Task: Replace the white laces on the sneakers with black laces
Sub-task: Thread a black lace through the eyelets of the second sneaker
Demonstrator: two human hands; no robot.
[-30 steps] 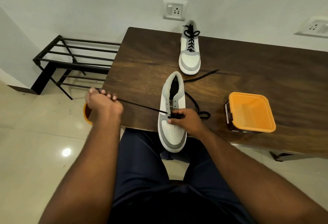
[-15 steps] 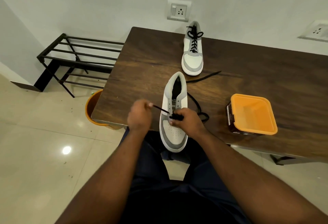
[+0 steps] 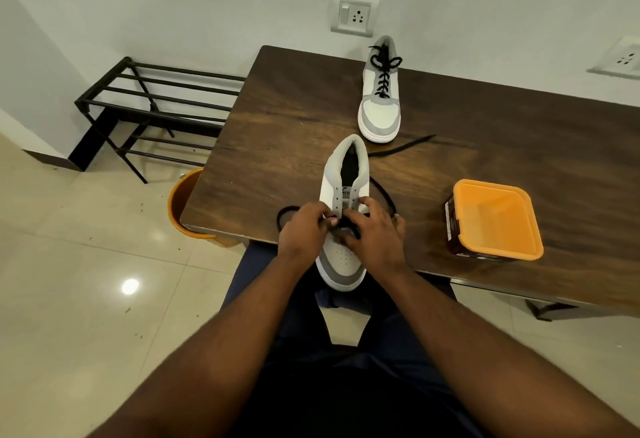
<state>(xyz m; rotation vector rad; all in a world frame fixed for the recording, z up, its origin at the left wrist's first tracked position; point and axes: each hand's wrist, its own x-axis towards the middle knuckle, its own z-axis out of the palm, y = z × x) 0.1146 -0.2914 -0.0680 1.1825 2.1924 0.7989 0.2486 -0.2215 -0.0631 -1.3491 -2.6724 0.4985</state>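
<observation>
Head view, 1 of 2 sneakers in progress. The near sneaker (image 3: 344, 229) lies at the front edge of the tabletop (image 3: 277, 132), toe toward the person, with only its lowest eyelets carrying the black lace (image 3: 381, 191). Both hands have closed in over those eyelets: the left hand (image 3: 304, 229), which 1 s earlier was held far out to the left drawing the lace taut, now sits against the shoe, its fingers curled and pinching the lace beside the eyelet row; the right hand (image 3: 375, 233) keeps its fingers curled on the lace at the crossing, much as before. The slack that was stretched straight now lies as a loop (image 3: 284, 215) on the tabletop left of the shoe, while the other length trails right and back toward the far sneaker (image 3: 380, 98), which stands fully laced in black. This suggests the pull-through is finished and the next eyelet is about to be threaded; roughly half the task appears done. An orange tub (image 3: 495, 219) stands well apart on the right.
</observation>
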